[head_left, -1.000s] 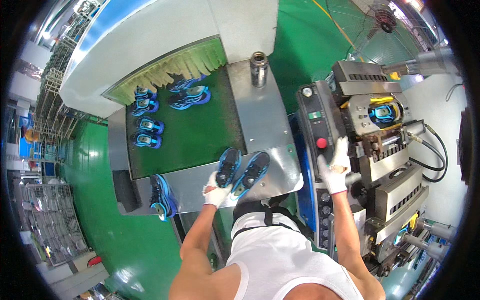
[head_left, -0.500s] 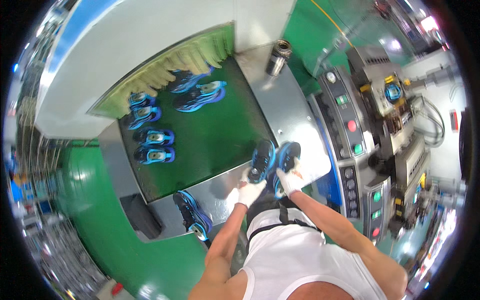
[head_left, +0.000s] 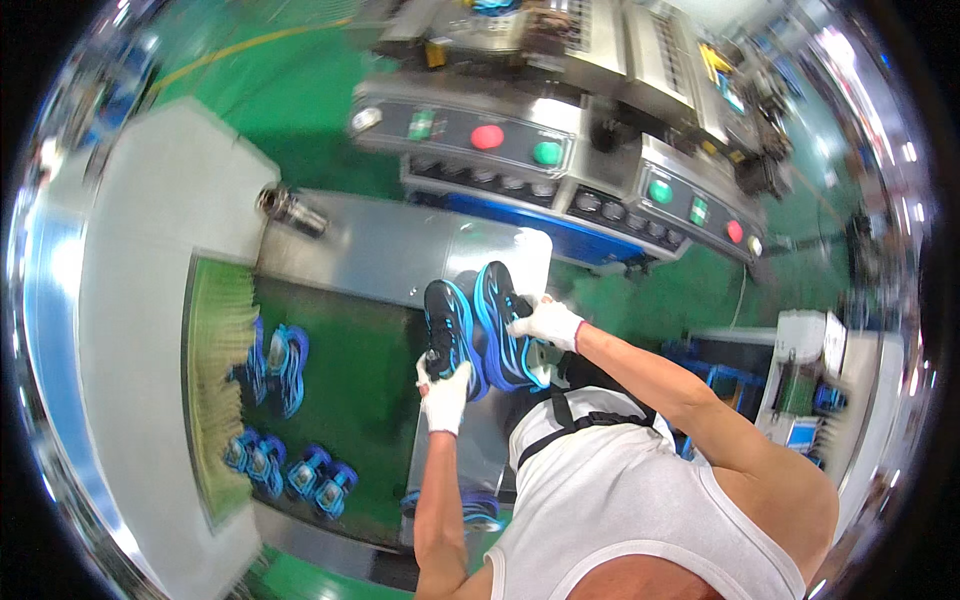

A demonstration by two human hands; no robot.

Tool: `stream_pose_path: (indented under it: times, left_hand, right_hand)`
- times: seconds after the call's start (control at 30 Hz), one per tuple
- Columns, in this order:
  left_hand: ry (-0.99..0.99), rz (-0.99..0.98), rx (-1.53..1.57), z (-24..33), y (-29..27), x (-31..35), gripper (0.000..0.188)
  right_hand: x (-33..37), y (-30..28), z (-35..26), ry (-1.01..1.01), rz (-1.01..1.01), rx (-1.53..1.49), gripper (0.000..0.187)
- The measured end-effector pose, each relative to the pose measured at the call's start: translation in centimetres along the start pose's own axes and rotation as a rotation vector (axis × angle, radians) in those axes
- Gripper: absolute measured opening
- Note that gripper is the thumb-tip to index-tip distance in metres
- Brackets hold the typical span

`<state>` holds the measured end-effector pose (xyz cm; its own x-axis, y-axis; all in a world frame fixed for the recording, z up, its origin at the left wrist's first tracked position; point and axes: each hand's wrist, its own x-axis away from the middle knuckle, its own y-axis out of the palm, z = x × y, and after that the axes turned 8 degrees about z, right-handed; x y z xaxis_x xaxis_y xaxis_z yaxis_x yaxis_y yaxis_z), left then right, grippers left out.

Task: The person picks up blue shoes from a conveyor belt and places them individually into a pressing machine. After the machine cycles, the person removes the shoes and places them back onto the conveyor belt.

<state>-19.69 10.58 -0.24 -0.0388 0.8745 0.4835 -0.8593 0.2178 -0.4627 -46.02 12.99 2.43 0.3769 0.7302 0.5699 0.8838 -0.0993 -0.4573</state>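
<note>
My left hand point(head_left: 444, 400), in a white glove, is closed around the heel end of a black and blue sneaker point(head_left: 449, 318). My right hand point(head_left: 549, 324), gloved as well, grips a matching sneaker point(head_left: 492, 300) at its side, thumb over the opening. The two sneakers are side by side, toes pointing away from me, above the metal table edge point(head_left: 400, 265). Another pair of sneakers point(head_left: 478, 506) lies by my left forearm, partly hidden by it.
Left of my hands, several sneakers point(head_left: 290, 365) rest on a green conveyor belt point(head_left: 365, 350) beside a fringed curtain point(head_left: 222, 380) on a white housing. A metal flask point(head_left: 292, 210) lies toward the far left. Ahead stands a machine with a button panel point(head_left: 480, 140).
My view and body have turned right, so the machine now stands ahead and the belt to my left. Both hands have kept hold of the sneakers.
</note>
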Motion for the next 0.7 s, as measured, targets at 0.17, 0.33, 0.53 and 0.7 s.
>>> stream_pose_path:
  times: [0.17, 0.33, 0.53, 0.7]
  left_hand:
    - [0.308, -0.319, -0.001, 7.1, 3.2, 2.5, 0.068]
    - [0.561, -0.678, -0.084, 16.2, 3.1, 6.2, 0.07]
    - [0.741, -1.071, -0.195, 22.4, 16.7, 21.6, 0.065]
    - [0.973, -1.301, -0.311, 26.9, 27.7, 34.6, 0.07]
  right_hand:
    - [11.0, -8.7, -1.1, 0.242, 0.203, -0.102, 0.093]
    - [20.3, -9.9, 2.3, 0.319, 0.512, -0.408, 0.105]
    - [37.4, -19.5, 11.6, 0.319, 1.198, -0.8, 0.096]
    - [51.0, -23.7, 19.5, 0.557, 1.739, -0.604, 0.093]
